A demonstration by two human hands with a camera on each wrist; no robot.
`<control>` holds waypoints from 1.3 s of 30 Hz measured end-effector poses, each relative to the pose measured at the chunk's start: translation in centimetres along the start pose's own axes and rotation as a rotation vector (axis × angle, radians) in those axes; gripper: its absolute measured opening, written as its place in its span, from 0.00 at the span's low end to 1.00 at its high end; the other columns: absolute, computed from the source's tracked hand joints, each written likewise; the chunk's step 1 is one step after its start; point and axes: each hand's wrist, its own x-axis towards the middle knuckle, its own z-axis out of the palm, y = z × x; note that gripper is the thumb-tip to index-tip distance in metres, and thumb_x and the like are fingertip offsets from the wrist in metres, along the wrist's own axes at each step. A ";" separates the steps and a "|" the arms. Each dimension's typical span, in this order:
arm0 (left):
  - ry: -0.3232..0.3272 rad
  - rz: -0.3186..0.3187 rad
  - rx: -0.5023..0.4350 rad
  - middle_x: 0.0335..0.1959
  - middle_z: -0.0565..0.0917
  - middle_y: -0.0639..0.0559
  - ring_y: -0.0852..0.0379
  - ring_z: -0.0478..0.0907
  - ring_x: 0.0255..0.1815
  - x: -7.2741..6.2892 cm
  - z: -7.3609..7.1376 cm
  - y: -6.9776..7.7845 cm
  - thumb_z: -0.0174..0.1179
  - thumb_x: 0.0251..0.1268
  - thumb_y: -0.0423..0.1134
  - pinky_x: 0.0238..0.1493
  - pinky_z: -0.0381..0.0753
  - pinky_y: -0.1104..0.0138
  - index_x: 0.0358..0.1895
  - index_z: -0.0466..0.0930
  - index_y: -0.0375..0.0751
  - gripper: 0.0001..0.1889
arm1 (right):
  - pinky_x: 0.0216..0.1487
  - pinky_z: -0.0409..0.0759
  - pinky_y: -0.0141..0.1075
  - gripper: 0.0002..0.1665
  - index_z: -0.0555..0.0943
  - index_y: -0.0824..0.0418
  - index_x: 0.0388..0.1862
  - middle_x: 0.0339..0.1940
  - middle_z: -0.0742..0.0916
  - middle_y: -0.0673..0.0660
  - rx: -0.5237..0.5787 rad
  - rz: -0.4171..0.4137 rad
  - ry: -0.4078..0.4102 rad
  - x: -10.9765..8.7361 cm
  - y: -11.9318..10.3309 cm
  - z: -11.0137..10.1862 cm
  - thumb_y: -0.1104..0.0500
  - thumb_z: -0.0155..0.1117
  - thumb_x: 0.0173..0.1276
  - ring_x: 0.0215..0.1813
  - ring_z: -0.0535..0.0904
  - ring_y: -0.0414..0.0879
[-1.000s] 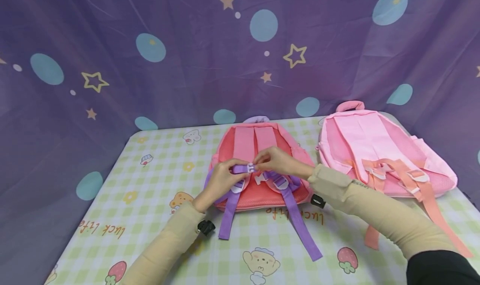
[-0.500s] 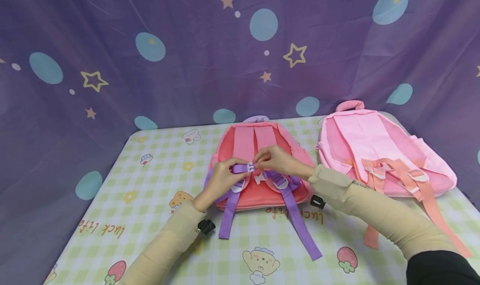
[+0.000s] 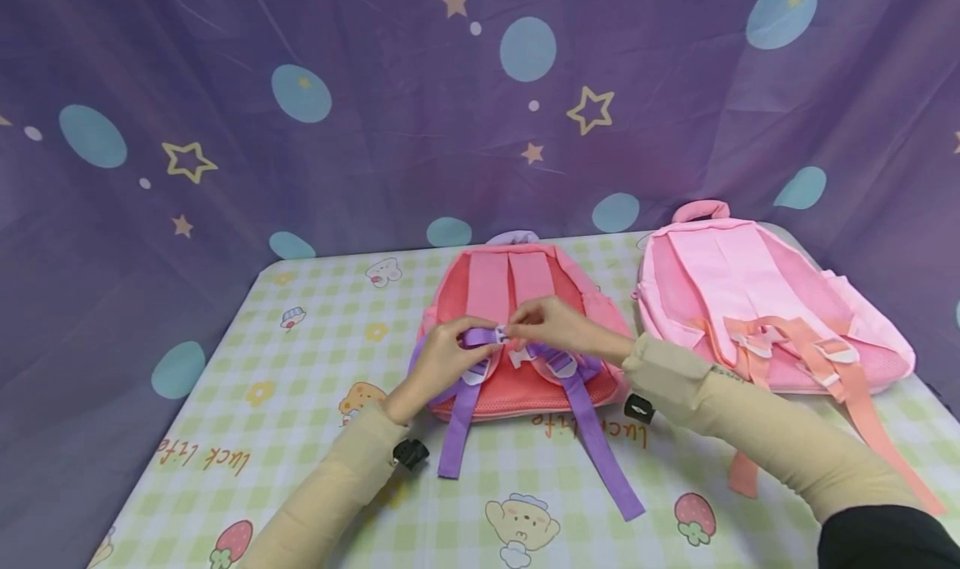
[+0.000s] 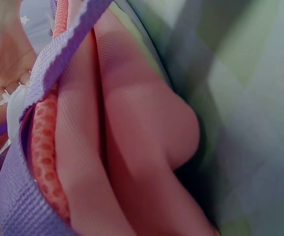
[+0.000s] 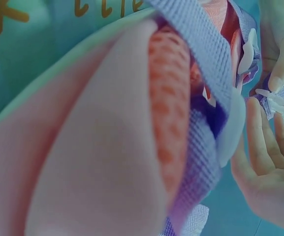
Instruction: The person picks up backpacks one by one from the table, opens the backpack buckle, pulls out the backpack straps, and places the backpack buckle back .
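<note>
A coral-pink backpack (image 3: 517, 394) lies back-side up on the table. Above its lower back, my left hand (image 3: 442, 352) grips a purple strap (image 3: 478, 336) that carries a white strap buckle (image 3: 501, 334). My right hand (image 3: 551, 323) meets it from the other side, pinching the short strap end at the buckle. A second white clip piece (image 3: 521, 356) hangs just below the fingers. The right wrist view shows the buckle (image 5: 278, 104) between both hands, and a bent purple strap (image 4: 38, 78) crosses the left wrist view. My right thumb is mostly hidden.
A light-pink backpack (image 3: 735, 277) with orange straps (image 3: 862, 394) lies to the right. Two loose purple strap tails (image 3: 603, 448) hang toward the near side over the checked tablecloth (image 3: 315, 327). A purple curtain (image 3: 390, 136) stands behind the table.
My right hand has shifted slightly left, its fingertips now closer over the buckle, which has turned a little. My left hand and both backpacks stay in place.
</note>
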 end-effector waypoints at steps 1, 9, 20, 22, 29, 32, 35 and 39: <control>-0.003 0.001 -0.001 0.36 0.82 0.47 0.57 0.79 0.35 0.0 0.0 0.0 0.66 0.48 0.35 0.35 0.77 0.70 0.41 0.80 0.39 0.14 | 0.34 0.77 0.39 0.11 0.80 0.66 0.36 0.30 0.84 0.63 -0.003 0.003 -0.002 0.0 0.0 0.0 0.58 0.59 0.61 0.32 0.81 0.52; -0.013 0.017 -0.035 0.36 0.82 0.47 0.60 0.77 0.33 -0.3 -0.2 0.1 0.65 0.49 0.35 0.33 0.77 0.71 0.41 0.80 0.38 0.13 | 0.30 0.74 0.36 0.10 0.80 0.65 0.34 0.29 0.84 0.64 -0.002 0.004 -0.004 0.1 -0.3 0.4 0.59 0.60 0.60 0.32 0.81 0.54; -0.004 -0.002 -0.099 0.34 0.83 0.48 0.61 0.79 0.31 -0.5 -0.3 0.2 0.61 0.53 0.33 0.32 0.77 0.72 0.40 0.79 0.37 0.10 | 0.30 0.75 0.36 0.08 0.79 0.69 0.34 0.28 0.84 0.67 0.084 0.032 0.012 0.3 -0.1 0.6 0.64 0.57 0.60 0.33 0.81 0.57; -0.001 -0.016 -0.099 0.34 0.83 0.47 0.60 0.79 0.31 -0.5 -0.3 0.2 0.62 0.53 0.33 0.33 0.77 0.72 0.39 0.80 0.36 0.09 | 0.31 0.75 0.36 0.09 0.78 0.70 0.34 0.28 0.84 0.67 0.105 0.042 0.018 0.3 0.1 0.6 0.64 0.57 0.60 0.33 0.81 0.57; 0.011 -0.066 -0.089 0.33 0.83 0.46 0.56 0.79 0.31 -0.4 -0.3 0.2 0.62 0.52 0.33 0.34 0.78 0.67 0.36 0.80 0.35 0.08 | 0.34 0.77 0.39 0.09 0.78 0.72 0.34 0.29 0.83 0.68 0.142 0.080 0.036 0.3 0.3 0.6 0.65 0.56 0.60 0.34 0.81 0.58; 0.010 -0.071 -0.069 0.33 0.83 0.47 0.58 0.79 0.31 -0.3 -0.2 0.2 0.60 0.54 0.32 0.33 0.77 0.70 0.33 0.80 0.36 0.04 | 0.36 0.77 0.39 0.08 0.78 0.72 0.33 0.30 0.83 0.69 0.148 0.081 0.047 0.3 0.3 0.7 0.66 0.56 0.59 0.35 0.81 0.58; 0.002 -0.086 -0.052 0.35 0.82 0.48 0.58 0.79 0.32 -0.4 -0.3 0.3 0.59 0.55 0.32 0.34 0.77 0.71 0.31 0.79 0.38 0.02 | 0.36 0.77 0.38 0.08 0.78 0.72 0.32 0.30 0.83 0.69 0.150 0.076 0.058 0.2 0.4 0.7 0.66 0.56 0.58 0.35 0.81 0.58; -0.009 -0.119 -0.048 0.38 0.82 0.48 0.58 0.78 0.34 -0.4 -0.3 0.5 0.59 0.56 0.33 0.35 0.77 0.70 0.30 0.79 0.37 0.03 | 0.36 0.77 0.38 0.08 0.77 0.72 0.33 0.31 0.83 0.69 0.156 0.083 0.064 0.1 0.3 0.7 0.66 0.56 0.58 0.36 0.81 0.58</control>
